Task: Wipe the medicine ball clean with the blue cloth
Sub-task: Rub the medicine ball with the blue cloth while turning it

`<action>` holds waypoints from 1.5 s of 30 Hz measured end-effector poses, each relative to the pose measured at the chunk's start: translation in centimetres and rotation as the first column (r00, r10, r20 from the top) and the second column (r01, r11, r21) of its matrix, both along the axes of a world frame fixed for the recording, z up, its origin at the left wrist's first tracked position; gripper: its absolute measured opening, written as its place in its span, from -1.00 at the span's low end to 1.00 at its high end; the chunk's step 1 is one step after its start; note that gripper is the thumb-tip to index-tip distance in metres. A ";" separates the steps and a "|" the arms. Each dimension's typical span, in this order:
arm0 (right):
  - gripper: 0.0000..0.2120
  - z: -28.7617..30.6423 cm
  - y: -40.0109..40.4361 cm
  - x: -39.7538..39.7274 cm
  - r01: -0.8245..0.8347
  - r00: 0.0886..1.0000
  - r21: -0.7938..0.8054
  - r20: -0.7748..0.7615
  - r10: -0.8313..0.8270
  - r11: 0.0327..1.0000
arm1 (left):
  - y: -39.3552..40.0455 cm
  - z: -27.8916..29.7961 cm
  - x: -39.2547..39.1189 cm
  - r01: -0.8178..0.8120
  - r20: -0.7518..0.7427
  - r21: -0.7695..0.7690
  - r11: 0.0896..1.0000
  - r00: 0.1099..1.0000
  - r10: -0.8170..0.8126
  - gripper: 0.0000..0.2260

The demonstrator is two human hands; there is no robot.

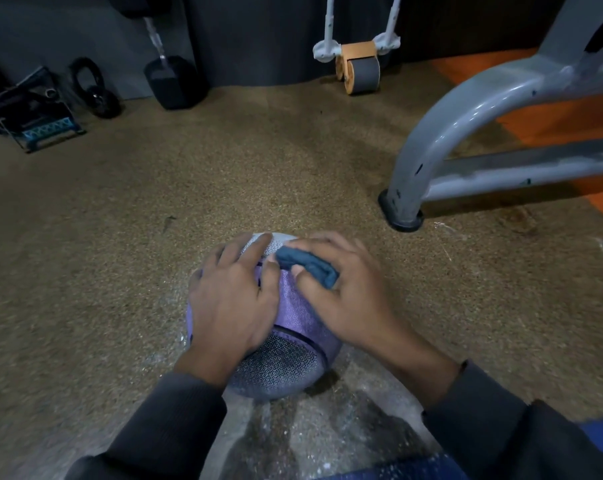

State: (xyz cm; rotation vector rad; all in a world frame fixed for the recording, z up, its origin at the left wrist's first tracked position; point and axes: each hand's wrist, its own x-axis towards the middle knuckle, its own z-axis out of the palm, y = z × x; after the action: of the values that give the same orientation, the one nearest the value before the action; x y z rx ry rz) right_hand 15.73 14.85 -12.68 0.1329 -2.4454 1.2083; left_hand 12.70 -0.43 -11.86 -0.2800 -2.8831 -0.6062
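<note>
We see a round medicine ball with purple and grey panels of fine embossed texture, sitting on a brown speckled rubber floor between the two hands. The left hand lies flat on the ball's left side with fingers straight, and the right hand pinches a folded blue cloth of soft fabric against the ball's top. A grey painted metal frame with a curved tube stands behind on the right.
</note>
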 end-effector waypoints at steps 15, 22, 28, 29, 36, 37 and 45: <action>-0.71 -1.2 0.9 -0.7 0.011 0.994 -0.207 0.105 0.011 0.978 | -1.8 -0.4 -0.3 0.135 -0.007 0.060 0.989 0.991 -0.135 -0.46; -0.68 -0.4 -0.5 0.7 0.033 0.999 -0.051 0.043 -0.031 0.998 | -1.8 -0.2 -0.6 0.127 0.003 0.094 0.987 0.992 -0.128 -0.44; -0.73 -1.5 1.0 -1.4 0.056 0.994 -0.246 0.109 -0.030 0.968 | -1.7 0.2 -0.7 0.150 0.017 0.077 0.986 0.988 -0.152 -0.47; -0.74 -1.8 1.7 -2.1 0.085 0.987 -0.311 0.156 -0.037 0.946 | -1.5 0.3 -0.7 0.143 0.021 0.055 0.988 0.989 -0.144 -0.47; -0.65 -0.5 -0.2 2.3 0.021 1.000 -0.019 0.022 -0.021 1.000 | -1.2 0.3 -1.2 0.193 0.037 0.105 0.976 0.979 -0.198 -0.46; -0.65 -0.3 -0.3 2.0 0.027 1.000 0.019 0.010 -0.028 0.999 | -1.2 0.3 -1.2 0.198 0.039 0.115 0.973 0.978 -0.203 -0.46; -0.67 -0.8 1.5 -2.1 0.095 0.978 -0.048 0.190 -0.084 0.994 | -1.4 0.2 -1.0 0.182 0.022 0.110 0.977 0.982 -0.185 -0.48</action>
State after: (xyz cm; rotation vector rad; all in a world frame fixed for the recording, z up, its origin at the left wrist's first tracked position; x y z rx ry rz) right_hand 13.67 16.32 -13.50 -0.1117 -2.5433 1.3015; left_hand 11.67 -1.81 -11.62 -0.5291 -2.8628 -0.8017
